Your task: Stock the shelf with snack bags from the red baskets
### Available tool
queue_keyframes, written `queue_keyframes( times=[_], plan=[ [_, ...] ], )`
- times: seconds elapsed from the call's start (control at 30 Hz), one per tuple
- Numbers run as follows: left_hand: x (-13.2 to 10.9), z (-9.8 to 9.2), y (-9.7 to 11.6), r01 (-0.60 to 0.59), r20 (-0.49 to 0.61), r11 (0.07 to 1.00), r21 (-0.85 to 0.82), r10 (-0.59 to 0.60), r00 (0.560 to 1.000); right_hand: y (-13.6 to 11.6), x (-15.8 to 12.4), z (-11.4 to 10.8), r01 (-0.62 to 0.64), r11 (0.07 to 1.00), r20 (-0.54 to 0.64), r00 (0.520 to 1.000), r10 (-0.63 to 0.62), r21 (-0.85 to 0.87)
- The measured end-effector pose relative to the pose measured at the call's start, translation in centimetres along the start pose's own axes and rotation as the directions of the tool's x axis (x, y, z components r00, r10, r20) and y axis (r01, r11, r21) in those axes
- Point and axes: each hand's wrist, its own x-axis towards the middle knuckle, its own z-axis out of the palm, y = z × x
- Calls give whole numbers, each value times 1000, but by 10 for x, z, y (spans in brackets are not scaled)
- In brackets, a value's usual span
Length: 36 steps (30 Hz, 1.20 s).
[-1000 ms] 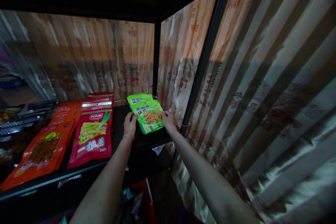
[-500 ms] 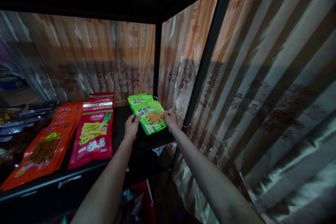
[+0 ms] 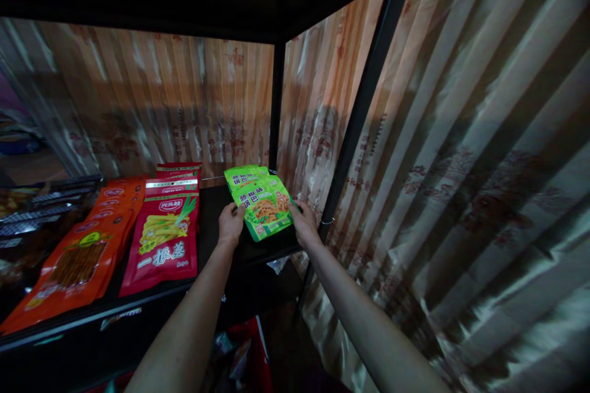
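A green snack bag (image 3: 270, 212) with a picture of brown crispy pieces lies at the right end of the black shelf (image 3: 209, 215). It overlaps another green bag (image 3: 244, 171) behind it. My left hand (image 3: 231, 224) grips its left edge, thumb toward the front face. On the opposite edge my right hand (image 3: 304, 224) is closed, its fingers partly hidden behind the bag. To the left, red snack bags (image 3: 163, 233) lie stacked in an overlapping row.
Orange snack bags (image 3: 83, 255) and dark packets (image 3: 34, 221) fill the shelf farther left. A black post (image 3: 357, 116) rises at the right, before a pleated curtain (image 3: 461, 166). Below stands a red box (image 3: 260, 350) with packets inside. Another shelf board hangs overhead.
The front green bag has shifted slightly toward me and turned a little. Both hands stay at its sides; my right hand has moved slightly right and down.
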Motion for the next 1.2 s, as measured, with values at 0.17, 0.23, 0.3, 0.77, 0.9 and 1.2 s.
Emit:
queue_keyframes(
  times=[0.17,0.23,0.3,0.77,0.9,1.2],
  plan=[
    [1,-2,0,-83,-84,987,141,95,992,3,-3,-3,-5,999,58,998,8,-54],
    [1,-2,1,-81,-124,983,167,103,987,3,-3,-4,3,998,48,999,0,-61],
    [0,-2,2,-72,-140,982,172,97,985,3,-4,-4,22,996,34,999,-19,-90],
    [2,-3,-1,-7,-219,978,206,53,974,-5,-10,-6,60,985,77,996,-49,-160],
    [1,-5,0,-3,-200,960,281,61,978,-10,-15,-7,67,982,55,997,-58,-176],
    [3,-3,-1,48,-224,946,320,27,974,-15,-20,-7,80,972,70,995,-66,-221]
  ],
)
